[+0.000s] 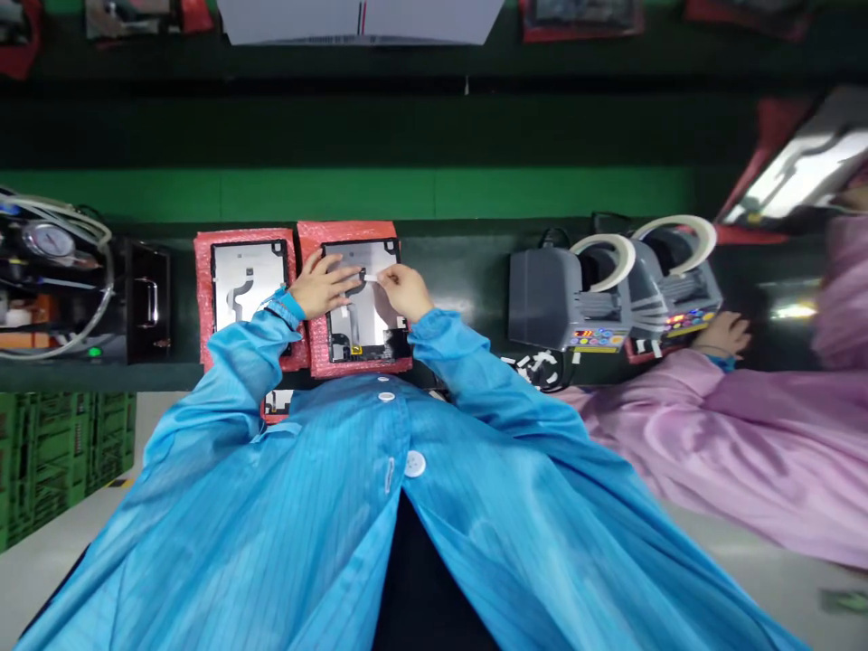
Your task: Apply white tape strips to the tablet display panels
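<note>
In the head view a tablet screen panel (pixel 345 339) with a silvery back and black edges lies on red bubble wrap (pixel 322 366). My left hand (pixel 324 287) rests on the panel's upper left part, fingers stretched out and fairly flat, with the fingertips beside a dark flex cable. My right hand (pixel 409 294) pinches the end of a small white strip of tape (pixel 372 278) over the middle of the panel. The strip's far end reaches the dark cable near my left fingertips; whether it is stuck down I cannot tell. A second panel (pixel 261 267) lies to the left on its own wrap.
Two grey tape dispensers (pixel 542 294) with white tape rolls (pixel 620 262) stand to the right. White scraps (pixel 539 369) lie near the bench edge. A co-worker's hand (pixel 725 334) is beside the far dispenser. A machine with a gauge (pixel 51 240) stands left, above green crates (pixel 61 452).
</note>
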Demonstrator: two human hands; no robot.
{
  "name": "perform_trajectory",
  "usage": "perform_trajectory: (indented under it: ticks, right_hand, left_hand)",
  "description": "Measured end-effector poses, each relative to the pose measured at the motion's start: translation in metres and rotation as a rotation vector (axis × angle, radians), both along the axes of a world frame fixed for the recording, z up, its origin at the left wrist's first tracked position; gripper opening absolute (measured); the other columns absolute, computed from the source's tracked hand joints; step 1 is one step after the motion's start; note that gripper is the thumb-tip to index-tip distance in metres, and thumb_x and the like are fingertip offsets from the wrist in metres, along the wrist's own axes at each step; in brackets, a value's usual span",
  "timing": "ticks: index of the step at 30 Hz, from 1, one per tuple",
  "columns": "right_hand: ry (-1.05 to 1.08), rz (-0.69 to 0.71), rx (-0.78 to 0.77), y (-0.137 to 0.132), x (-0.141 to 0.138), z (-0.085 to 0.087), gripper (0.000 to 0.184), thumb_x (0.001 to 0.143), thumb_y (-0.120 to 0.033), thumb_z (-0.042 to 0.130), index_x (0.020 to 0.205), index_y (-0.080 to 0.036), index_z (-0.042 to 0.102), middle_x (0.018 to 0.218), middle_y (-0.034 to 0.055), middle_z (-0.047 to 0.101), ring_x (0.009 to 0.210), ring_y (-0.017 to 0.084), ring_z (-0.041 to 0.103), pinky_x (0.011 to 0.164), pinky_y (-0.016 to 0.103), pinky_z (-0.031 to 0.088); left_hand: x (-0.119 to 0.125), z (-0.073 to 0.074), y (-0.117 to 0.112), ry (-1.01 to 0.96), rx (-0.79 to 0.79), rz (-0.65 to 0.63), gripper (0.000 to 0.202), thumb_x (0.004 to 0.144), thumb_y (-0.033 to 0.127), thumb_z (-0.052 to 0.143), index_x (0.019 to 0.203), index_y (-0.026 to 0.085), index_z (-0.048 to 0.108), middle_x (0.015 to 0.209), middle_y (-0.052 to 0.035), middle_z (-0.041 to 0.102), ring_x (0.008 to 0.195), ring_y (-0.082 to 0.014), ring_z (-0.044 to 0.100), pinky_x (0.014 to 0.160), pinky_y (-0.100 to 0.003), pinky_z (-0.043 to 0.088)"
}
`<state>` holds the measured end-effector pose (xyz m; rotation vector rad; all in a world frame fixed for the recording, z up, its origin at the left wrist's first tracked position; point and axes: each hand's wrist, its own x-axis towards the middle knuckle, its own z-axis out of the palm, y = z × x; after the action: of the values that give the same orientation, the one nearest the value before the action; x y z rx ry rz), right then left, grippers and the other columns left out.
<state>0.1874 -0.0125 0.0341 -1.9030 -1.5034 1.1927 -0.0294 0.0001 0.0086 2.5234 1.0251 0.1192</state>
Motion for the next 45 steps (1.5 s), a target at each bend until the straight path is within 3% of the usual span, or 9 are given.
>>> perform_trajectory:
  ticks: [7,18,24,28,31,33,37,40,45]
  right_hand:
    - [-0.318,0.13,-0.073,0.004,-0.019,0.014,0.022,0.09,-0.023,0.051,0.097,-0.018,0.071,0.113,0.0091,0.069,0.107,0.021,0.063,0.096,0.034,0.046]
    - [-0.503,0.264,-0.129,0.005,-0.031,0.032,0.032,0.095,-0.021,0.041,0.108,-0.016,0.07,0.123,0.0125,0.065,0.117,0.025,0.059,0.097,0.037,0.046]
    - [-0.529,0.224,-0.075,0.002,-0.04,0.026,0.03,0.093,-0.027,0.047,0.113,-0.014,0.064,0.123,0.0183,0.06,0.118,0.03,0.053,0.097,0.044,0.044]
    - [-0.445,0.049,0.087,-0.003,-0.026,0.012,0.021,0.085,-0.026,0.057,0.105,-0.018,0.061,0.114,0.0155,0.06,0.112,0.03,0.052,0.096,0.047,0.042]
    - [-0.325,-0.148,0.235,-0.025,0.021,0.001,0.011,0.085,-0.026,0.054,0.092,-0.02,0.059,0.097,0.0091,0.062,0.098,0.023,0.056,0.092,0.04,0.044]
    - [-0.246,-0.372,0.266,-0.054,0.069,-0.006,0.013,0.086,-0.031,0.052,0.086,-0.02,0.057,0.082,0.0039,0.06,0.083,0.019,0.056,0.084,0.034,0.045]
    - [-0.172,-1.009,0.255,-0.123,0.165,-0.015,0.019,0.084,-0.034,0.053,0.072,-0.02,0.05,0.064,-0.0042,0.049,0.066,0.012,0.048,0.071,0.026,0.043]
    - [0.016,-1.361,0.12,-0.149,0.212,-0.02,0.023,0.084,-0.033,0.054,0.067,-0.021,0.045,0.059,-0.0064,0.045,0.058,0.009,0.043,0.058,0.021,0.038]
    - [0.308,-1.377,0.065,-0.138,0.234,-0.023,0.024,0.083,-0.035,0.056,0.068,-0.019,0.048,0.057,-0.006,0.05,0.049,0.007,0.044,0.047,0.018,0.031]
  left_hand:
    - [0.0,-0.003,0.001,-0.019,0.0,-0.019,0.042,0.094,0.048,0.049,0.133,0.034,0.059,0.147,-0.0035,0.053,0.142,-0.0332,0.032,0.117,-0.067,0.013]
    - [0.004,0.005,-0.002,0.001,0.007,-0.002,0.05,0.094,0.042,0.049,0.141,0.025,0.052,0.144,-0.0077,0.055,0.14,-0.0353,0.037,0.118,-0.067,0.016]
    - [0.005,0.006,-0.002,0.006,-0.006,0.008,0.052,0.094,0.043,0.05,0.143,0.027,0.05,0.145,-0.0066,0.055,0.14,-0.036,0.036,0.118,-0.068,0.014]
    - [0.003,0.004,0.001,0.001,-0.004,0.025,0.05,0.093,0.044,0.051,0.14,0.027,0.053,0.144,-0.0065,0.055,0.14,-0.0365,0.036,0.117,-0.068,0.014]
    - [0.001,0.005,0.002,-0.005,-0.008,0.02,0.049,0.092,0.045,0.05,0.138,0.027,0.056,0.144,-0.0062,0.056,0.138,-0.0363,0.038,0.117,-0.067,0.015]
    - [0.001,0.008,0.002,-0.024,-0.004,0.031,0.049,0.091,0.045,0.051,0.136,0.028,0.057,0.142,-0.0066,0.057,0.136,-0.0366,0.04,0.116,-0.067,0.017]
    - [0.011,0.02,0.005,-0.143,0.062,0.13,0.048,0.09,0.046,0.05,0.134,0.027,0.057,0.139,-0.0089,0.059,0.13,-0.0384,0.043,0.111,-0.066,0.025]
    - [0.032,0.034,0.005,-0.226,0.11,0.174,0.046,0.091,0.044,0.048,0.132,0.026,0.057,0.137,-0.0102,0.059,0.128,-0.0379,0.043,0.109,-0.062,0.029]
    - [0.075,0.053,-0.004,-0.246,0.148,0.074,0.04,0.091,0.044,0.046,0.124,0.025,0.061,0.133,-0.0102,0.062,0.122,-0.0348,0.048,0.108,-0.059,0.033]
